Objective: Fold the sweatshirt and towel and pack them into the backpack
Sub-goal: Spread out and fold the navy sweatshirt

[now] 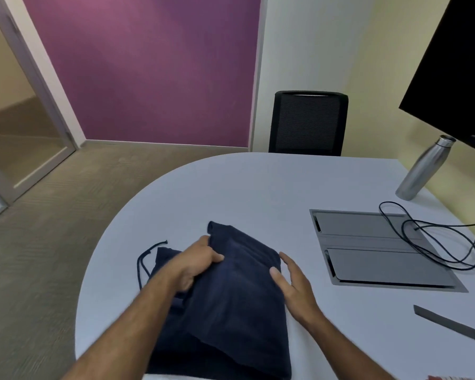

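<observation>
A folded navy sweatshirt is laid on the pale tabletop, near the rounded near-left edge, with its long axis running from the viewer toward the middle of the tabletop. The left hand is placed on the left edge of the upper fold; its fingers are curled over the fabric and the fold is gripped between fingers and palm. The right hand is held flat against the right edge of the sweatshirt, with the fingers straight and slightly spread and the thumb resting on top of the cloth; nothing is clamped by it. A further dark layer of the garment is visible beneath the left forearm, and a dark drawstring is seen trailing from that layer onto the tabletop to the left. A thin strip of white material is visible beneath the near end of the sweatshirt at the lower frame edge; whether this is the towel cannot be determined. To the right, well apart from the sweatshirt, a grey recessed cable hatch is set into the tabletop, and a black cable is looped across its far right corner. A stainless steel bottle is stood upright at the far right, below a dark screen. A flat grey strip is laid at the right edge. A black mesh chair is positioned behind the tabletop.
</observation>
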The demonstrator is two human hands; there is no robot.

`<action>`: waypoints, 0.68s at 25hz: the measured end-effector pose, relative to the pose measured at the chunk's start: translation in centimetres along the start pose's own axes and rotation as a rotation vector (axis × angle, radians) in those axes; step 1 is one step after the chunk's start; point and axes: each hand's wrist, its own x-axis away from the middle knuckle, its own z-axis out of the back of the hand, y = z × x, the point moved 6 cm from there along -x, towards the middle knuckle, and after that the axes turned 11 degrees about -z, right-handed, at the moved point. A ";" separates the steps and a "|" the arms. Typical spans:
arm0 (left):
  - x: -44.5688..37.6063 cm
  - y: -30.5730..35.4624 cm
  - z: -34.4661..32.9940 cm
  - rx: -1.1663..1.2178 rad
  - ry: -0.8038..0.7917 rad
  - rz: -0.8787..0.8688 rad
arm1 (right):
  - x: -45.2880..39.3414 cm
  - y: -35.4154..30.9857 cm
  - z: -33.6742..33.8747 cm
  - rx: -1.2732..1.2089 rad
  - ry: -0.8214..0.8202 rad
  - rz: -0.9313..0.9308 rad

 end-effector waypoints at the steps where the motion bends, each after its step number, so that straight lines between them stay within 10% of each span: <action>1: 0.0 -0.2 2.1 0.002 0.017 0.016 | -0.2 0.1 -1.3 0.050 -0.039 0.029; 17: -0.4 -13.0 15.8 -0.378 0.240 0.073 | -1.7 4.1 -11.1 0.714 -0.224 -0.070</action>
